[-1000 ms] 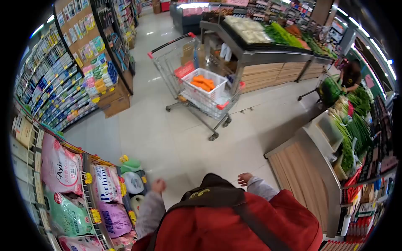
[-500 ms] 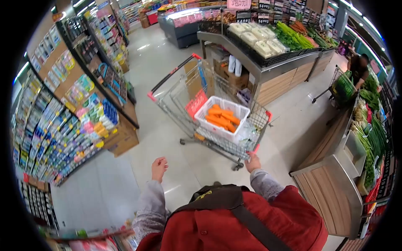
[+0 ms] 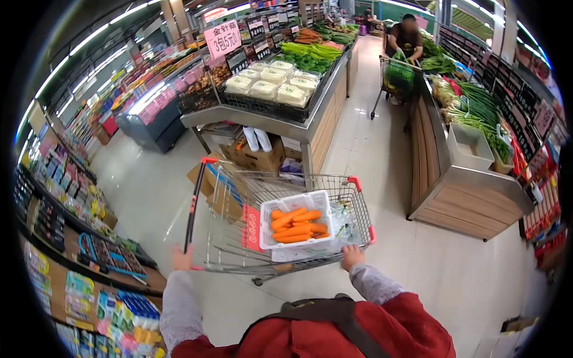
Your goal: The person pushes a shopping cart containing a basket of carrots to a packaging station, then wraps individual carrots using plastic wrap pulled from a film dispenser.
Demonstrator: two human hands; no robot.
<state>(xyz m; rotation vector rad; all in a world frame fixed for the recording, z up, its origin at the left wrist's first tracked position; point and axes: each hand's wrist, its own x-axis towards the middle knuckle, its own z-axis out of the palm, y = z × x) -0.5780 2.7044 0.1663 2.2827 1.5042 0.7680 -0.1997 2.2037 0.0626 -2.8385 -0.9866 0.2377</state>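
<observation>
Right hand (image 3: pixel 352 258) has its fingers curled over the near edge of the shopping cart (image 3: pixel 286 263), just beside a red corner piece (image 3: pixel 372 234). Left hand (image 3: pixel 182 258) is at the near end of the handle (image 3: pixel 194 206), but it's pretty blurry, so can't tell if those fingers are gripping. White basket (image 3: pixel 294 199) of carrots (image 3: pixel 296 228) sits in the cart, beyond the right fingers and toward the left ones.

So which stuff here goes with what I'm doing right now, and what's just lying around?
Likely part of it:
shopping cart, right grip at its rim, left grip near the handle
white basket in the cart
carrots in the basket

Just around:
white packs on the produce stand
cardboard box below them
grey bin on the right-hand counter
pink sign
</observation>
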